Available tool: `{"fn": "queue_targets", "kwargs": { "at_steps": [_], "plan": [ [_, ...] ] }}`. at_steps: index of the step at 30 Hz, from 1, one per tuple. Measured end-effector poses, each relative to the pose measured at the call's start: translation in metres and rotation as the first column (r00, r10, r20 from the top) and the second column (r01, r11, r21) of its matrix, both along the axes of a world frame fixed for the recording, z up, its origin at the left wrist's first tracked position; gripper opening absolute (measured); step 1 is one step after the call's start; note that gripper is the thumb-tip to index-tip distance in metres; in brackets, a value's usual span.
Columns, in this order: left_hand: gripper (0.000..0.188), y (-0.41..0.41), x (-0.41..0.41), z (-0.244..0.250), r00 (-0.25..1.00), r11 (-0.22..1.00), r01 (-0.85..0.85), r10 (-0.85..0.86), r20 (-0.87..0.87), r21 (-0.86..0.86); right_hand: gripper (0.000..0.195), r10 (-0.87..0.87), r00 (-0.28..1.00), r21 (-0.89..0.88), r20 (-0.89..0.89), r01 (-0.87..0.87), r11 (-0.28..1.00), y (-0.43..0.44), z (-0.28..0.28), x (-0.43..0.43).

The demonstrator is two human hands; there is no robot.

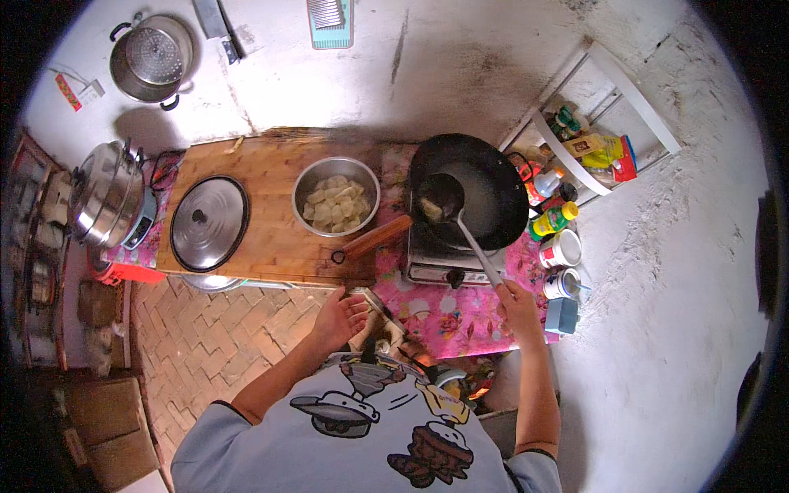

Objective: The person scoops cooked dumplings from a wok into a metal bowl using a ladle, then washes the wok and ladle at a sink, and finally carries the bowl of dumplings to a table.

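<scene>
My right hand grips the long metal handle of a ladle. The ladle's dark bowl is over the left side of a black wok, with a pale piece of food in it. The wok sits on a gas stove, its wooden handle pointing left over the board. My left hand hangs in front of the wooden board's near edge, palm turned inward and fingers apart, holding nothing. A steel bowl of pale sliced food stands on the wooden board, left of the wok.
A round metal lid lies on the board's left part. Beyond it stands a stacked steamer pot. Bottles and tubs, including a green bottle and a white tub, line the right wall below a corner shelf. Pink floral cloth covers the table.
</scene>
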State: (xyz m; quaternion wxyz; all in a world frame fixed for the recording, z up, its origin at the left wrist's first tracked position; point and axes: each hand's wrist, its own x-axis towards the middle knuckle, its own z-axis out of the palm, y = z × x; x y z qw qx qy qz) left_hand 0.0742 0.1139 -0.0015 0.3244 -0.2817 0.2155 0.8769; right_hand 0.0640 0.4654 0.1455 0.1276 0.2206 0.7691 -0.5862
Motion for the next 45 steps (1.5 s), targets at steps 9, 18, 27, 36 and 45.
{"fn": "queue_targets", "kwargs": {
  "at_steps": [9, 18, 27, 36, 45],
  "plan": [
    [0.049, -0.009, 0.013, -0.002, 0.998, 0.999, -0.015, 0.017, 0.052, -0.05, 0.022, -0.081, 0.97, -0.516, 0.23, 0.192, 0.835, 0.029, -0.016, -0.01],
    [0.047, -0.031, -0.027, 0.018, 0.999, 0.996, 0.045, -0.047, -0.025, -0.078, 0.021, -0.147, 0.985, -0.261, 0.091, 0.166, 0.951, -0.007, 0.059, -0.024],
    [0.045, -0.08, -0.068, 0.014, 0.997, 0.998, 0.057, -0.058, -0.047, -0.028, 0.027, 0.108, 0.977, -0.544, 0.185, 0.011, 0.839, -0.075, 0.04, -0.069],
    [0.042, -0.105, -0.092, 0.007, 0.987, 0.986, 0.158, -0.158, -0.002, -0.048, 0.022, 0.309, 0.947, 0.143, 0.084, -0.318, 0.937, -0.159, -0.014, -0.126],
    [0.038, -0.102, -0.121, 0.02, 0.929, 0.923, 0.342, -0.36, -0.082, -0.177, 0.023, 0.632, 0.775, 0.898, -0.023, -0.262, 0.354, -0.207, -0.025, -0.114]
  ]
}}
